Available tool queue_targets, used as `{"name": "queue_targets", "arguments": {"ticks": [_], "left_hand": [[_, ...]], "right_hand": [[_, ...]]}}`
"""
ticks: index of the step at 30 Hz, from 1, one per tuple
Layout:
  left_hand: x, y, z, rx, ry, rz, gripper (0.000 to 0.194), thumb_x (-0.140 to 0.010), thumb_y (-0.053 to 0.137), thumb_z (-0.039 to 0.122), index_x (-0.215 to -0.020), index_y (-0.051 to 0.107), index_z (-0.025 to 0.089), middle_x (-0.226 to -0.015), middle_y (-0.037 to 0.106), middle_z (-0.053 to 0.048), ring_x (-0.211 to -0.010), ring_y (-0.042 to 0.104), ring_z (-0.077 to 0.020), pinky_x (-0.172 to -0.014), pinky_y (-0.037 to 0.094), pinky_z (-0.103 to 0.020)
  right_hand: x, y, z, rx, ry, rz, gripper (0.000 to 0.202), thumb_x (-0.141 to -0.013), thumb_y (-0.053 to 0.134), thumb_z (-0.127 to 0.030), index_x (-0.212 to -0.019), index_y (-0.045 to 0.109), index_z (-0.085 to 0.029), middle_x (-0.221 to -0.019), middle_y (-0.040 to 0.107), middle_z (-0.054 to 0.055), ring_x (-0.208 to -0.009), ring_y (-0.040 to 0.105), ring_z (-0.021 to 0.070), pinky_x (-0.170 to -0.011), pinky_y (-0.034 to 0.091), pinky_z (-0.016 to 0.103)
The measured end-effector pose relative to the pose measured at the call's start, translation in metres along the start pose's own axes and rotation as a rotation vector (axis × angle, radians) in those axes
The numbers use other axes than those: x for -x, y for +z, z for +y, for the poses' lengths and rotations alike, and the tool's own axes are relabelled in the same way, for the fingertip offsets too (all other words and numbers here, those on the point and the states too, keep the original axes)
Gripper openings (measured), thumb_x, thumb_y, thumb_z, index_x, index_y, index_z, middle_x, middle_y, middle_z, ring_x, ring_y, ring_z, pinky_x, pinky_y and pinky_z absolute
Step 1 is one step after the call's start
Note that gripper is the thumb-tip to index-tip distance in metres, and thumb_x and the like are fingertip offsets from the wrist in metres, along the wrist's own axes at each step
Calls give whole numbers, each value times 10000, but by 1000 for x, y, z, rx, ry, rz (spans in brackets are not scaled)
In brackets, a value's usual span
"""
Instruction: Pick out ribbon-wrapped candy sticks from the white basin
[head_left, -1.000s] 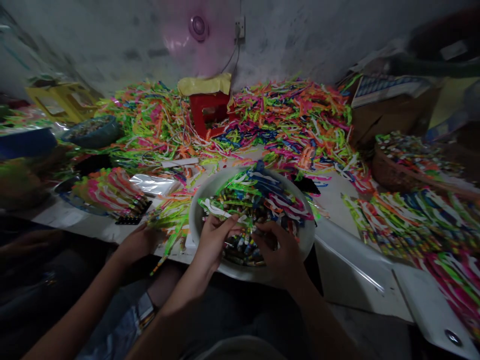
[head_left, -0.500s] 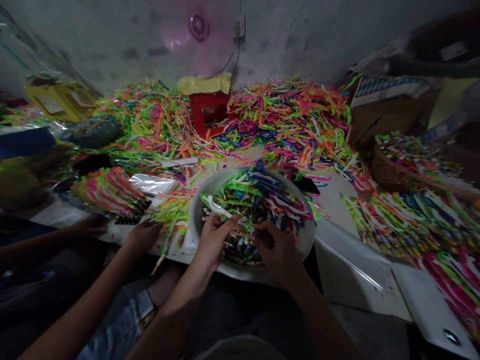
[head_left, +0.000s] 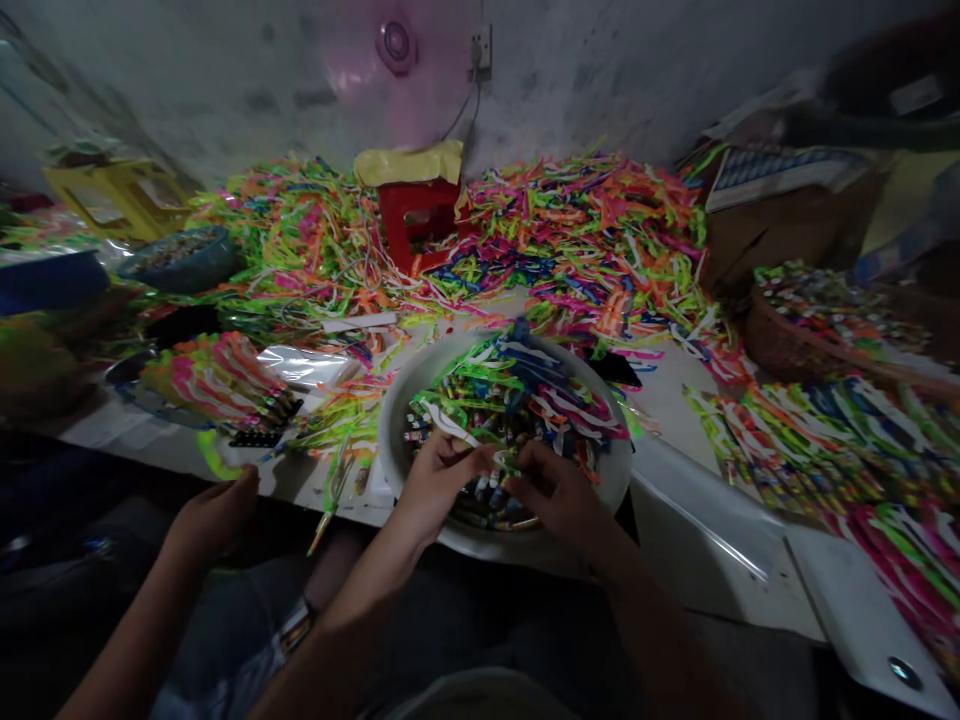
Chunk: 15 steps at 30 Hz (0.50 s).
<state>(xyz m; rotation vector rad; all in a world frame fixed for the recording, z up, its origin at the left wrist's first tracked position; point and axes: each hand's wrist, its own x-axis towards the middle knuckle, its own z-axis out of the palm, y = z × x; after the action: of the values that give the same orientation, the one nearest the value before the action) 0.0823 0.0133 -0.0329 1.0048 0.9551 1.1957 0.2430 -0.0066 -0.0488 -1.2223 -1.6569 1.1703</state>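
Over a wide pale basin [head_left: 391, 440], my left hand [head_left: 436, 475] pinches a white and green plastic strip [head_left: 451, 422] between thumb and fingers. The strip slants from upper left down toward my other hand. My right hand [head_left: 551, 485] is closed beside it, its fingertips near the strip's lower end; a small piece between them is too dim to make out. Inside the basin lie small multicoloured cylinders [head_left: 484, 500] under and around the hands, with green, blue and pink strips [head_left: 540, 375] heaped toward the back.
A co-worker's hand [head_left: 217, 510] holds a bright green strip [head_left: 216, 458] at left. Behind stand a red stool [head_left: 397, 225] and heaps of coloured strips [head_left: 592, 215]. Rows of strips [head_left: 810, 430] and a brown basin [head_left: 787, 335] are at right.
The co-worker's hand has moved left and down from the table with a green strip. My left hand and the white strip have shifted slightly; my right hand remains beside them.
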Motion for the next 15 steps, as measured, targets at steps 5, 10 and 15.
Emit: {"name": "queue_targets", "arguments": {"ticks": [5, 10, 15], "left_hand": [[1, 1, -3, 27, 3, -22, 225, -663, 741, 255, -757, 563, 154, -625, 626, 41, -567, 555, -63, -562, 430, -153], [0, -27, 12, -3, 85, 220, 267, -640, 751, 296, -738, 541, 163, -576, 582, 57, -521, 543, -71, -524, 416, -160], [-17, -116, 38, -230, 287, 560, 312, -649, 719, 357, -852, 604, 149, -627, 548, 51, -528, 487, -51, -504, 373, -137]], "right_hand": [[3, 2, -5, 144, -18, 92, 194, -799, 551, -292, -706, 421, -182, -599, 404, -51, -549, 403, 88, -513, 309, 195], [-1, 6, -6, 257, 77, 25, 339, -837, 551, -409, -1112, 551, -211, -1003, 642, 36, -886, 589, 181, -777, 429, 288], [-5, 13, -8, 715, 14, -2, 253, -860, 561, -319, -1054, 595, -159, -1048, 617, 89, -1007, 548, 244, -880, 389, 370]]}}
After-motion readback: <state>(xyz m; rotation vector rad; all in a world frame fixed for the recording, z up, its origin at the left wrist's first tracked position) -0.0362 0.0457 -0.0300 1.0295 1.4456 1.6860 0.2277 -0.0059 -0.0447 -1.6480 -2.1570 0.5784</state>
